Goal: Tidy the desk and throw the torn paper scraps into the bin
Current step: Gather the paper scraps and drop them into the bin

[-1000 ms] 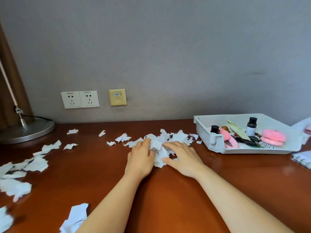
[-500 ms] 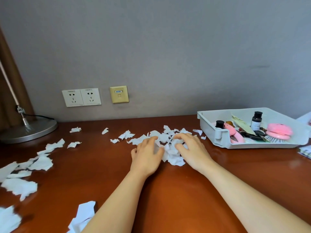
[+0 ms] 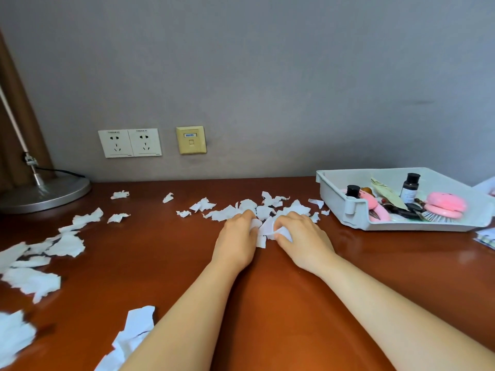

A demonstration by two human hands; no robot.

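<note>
Both hands have closed in on each other since half a second ago, bunching the scraps between them at 12 o'clock on the desk. The left hand curls its fingers onto paper, and the right hand seems to pinch a wad, though its fingertips are hidden. Light pieces could slip out of so loose a hold on lifting, and strays remain from 9 to 7 o'clock. The heap's long axis runs 9 to 3 and has no clear heading.

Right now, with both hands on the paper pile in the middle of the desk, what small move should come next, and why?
Probably press the hands together and lift the bunch. The left hand and right hand curl round the central scraps, which are squeezed between them. Other loose scraps lie behind; a second grab can take those.
</note>
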